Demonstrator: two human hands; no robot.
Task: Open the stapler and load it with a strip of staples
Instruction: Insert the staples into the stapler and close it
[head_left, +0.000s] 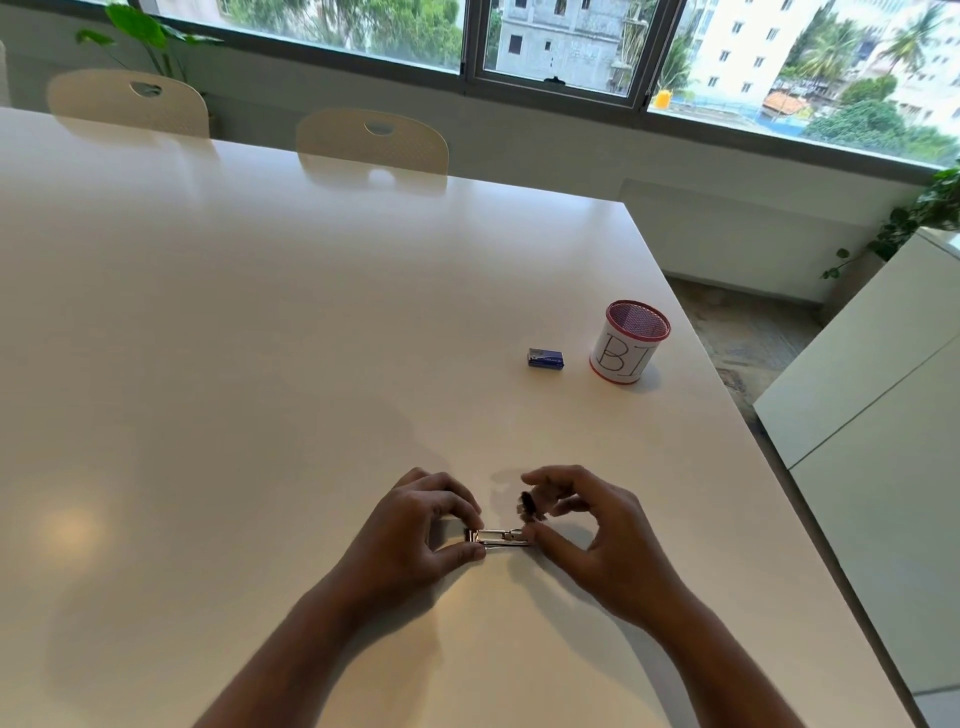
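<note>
Head view looks down on the stapler (500, 537), a small metal one lying on the white table (260, 338) between my two hands, its shiny staple channel facing up. My left hand (415, 530) pinches the left end of it between thumb and fingers, I judge to pin it flat so it cannot slide while the other end is worked. My right hand (587, 530) has its thumb tip at the right end of the channel, and its curled fingers sit around a dark part (529, 506) raised just above that end; I take this for the stapler's top swung up, though it is too blurred to be sure, and I cannot tell whether those fingers truly clamp it. The channel looks bare of staples, so loading seems not yet done. Beyond my right hand, well apart from the grip, lies a small blue box (546, 359), probably the staples. Just to its right stands a mesh pen cup (628, 343) with a lettered paper wrap.
</note>
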